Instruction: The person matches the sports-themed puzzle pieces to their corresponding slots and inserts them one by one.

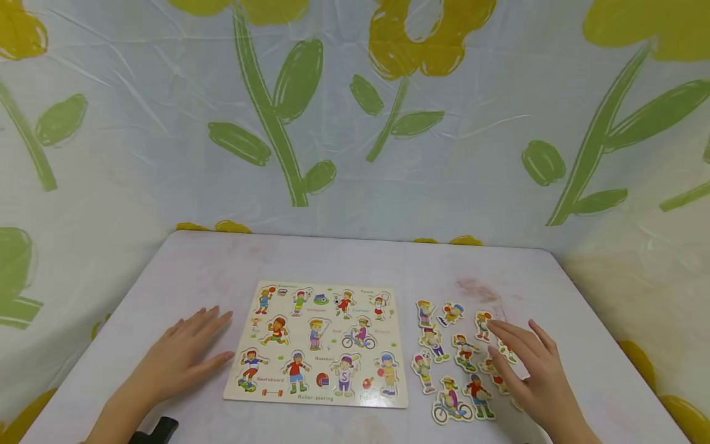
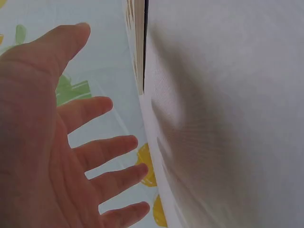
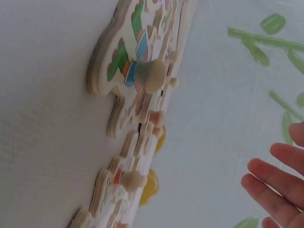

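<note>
Holds left hand point(image 1: 180, 356) with fingers spread beside board point(image 1: 360, 364), right hand point(image 1: 540, 370) with fingers loosely parted over knobbed pieces point(image 1: 465, 353).

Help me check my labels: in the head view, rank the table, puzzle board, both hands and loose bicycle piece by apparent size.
1. Table
2. Puzzle board
3. Left hand and right hand, too alike to rank
4. Loose bicycle piece
</note>
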`<state>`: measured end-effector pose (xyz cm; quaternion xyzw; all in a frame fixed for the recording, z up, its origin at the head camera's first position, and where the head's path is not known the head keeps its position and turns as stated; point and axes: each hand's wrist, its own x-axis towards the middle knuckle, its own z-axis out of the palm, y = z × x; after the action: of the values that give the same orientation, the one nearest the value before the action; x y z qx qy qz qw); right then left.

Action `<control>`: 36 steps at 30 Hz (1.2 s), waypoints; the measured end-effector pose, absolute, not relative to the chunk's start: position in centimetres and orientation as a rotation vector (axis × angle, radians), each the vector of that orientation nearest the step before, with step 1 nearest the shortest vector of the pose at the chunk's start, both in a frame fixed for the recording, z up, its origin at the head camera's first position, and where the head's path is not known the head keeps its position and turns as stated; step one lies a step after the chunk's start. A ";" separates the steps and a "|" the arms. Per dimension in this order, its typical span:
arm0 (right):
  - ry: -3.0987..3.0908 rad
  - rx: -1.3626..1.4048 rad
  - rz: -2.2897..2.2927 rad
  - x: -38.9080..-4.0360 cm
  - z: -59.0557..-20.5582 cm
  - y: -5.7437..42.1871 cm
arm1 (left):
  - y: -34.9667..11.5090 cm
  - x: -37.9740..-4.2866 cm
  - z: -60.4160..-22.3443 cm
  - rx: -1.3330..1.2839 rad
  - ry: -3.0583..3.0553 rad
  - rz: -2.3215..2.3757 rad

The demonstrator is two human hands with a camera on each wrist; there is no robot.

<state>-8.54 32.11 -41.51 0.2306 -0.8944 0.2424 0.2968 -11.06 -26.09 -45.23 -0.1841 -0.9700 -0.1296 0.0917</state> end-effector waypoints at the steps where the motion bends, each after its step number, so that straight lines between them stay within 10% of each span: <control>1: -2.355 0.638 0.651 -8.6 -41.5 32.0 | -26.1 -11.0 -45.3 -0.552 -2.888 -0.397; 36: -2.645 1.028 0.684 -7.2 -42.6 29.2 | -23.0 -15.3 -41.8 -0.629 -3.410 -0.723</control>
<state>-7.19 29.20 -42.61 0.3500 -0.9005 0.2330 0.1113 -15.33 -22.96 -41.81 -0.1740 -0.9434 -0.2001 -0.1990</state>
